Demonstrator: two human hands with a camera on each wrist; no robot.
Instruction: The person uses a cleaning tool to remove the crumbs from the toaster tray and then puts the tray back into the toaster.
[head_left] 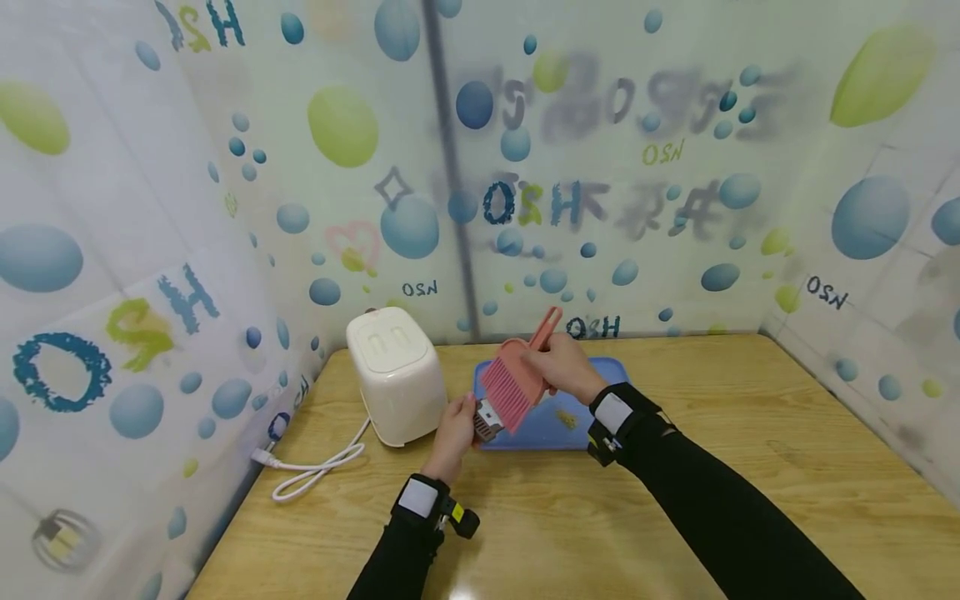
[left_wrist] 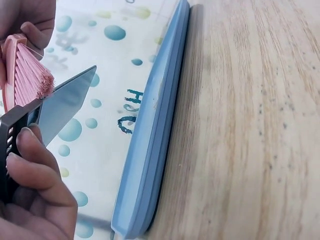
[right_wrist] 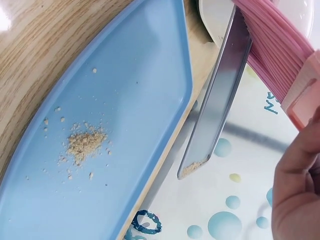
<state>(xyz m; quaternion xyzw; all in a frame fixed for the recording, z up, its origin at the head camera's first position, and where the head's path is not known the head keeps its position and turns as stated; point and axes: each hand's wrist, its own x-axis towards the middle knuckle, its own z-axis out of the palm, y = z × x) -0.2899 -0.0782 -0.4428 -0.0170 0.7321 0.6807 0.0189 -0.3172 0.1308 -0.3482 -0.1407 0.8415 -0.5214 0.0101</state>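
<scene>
My left hand (head_left: 453, 433) holds a metal crumb tray (left_wrist: 67, 105) by its dark slotted end, fingers curled round it. A pink brush (head_left: 506, 392) is in my right hand (head_left: 566, 367), gripped near the base of its handle. The bristles touch the crumb tray close to its slotted end. Some crumbs lie in the far corner of the crumb tray in the right wrist view. Below both hands is a blue tray (right_wrist: 145, 105) on the table, with a small pile of crumbs (right_wrist: 86, 143) on it.
A cream toaster (head_left: 397, 375) stands just left of the blue tray. Its white cord (head_left: 322, 471) lies coiled on the wooden table (head_left: 720, 450). Patterned sheets (head_left: 345, 208) close off the back and both sides.
</scene>
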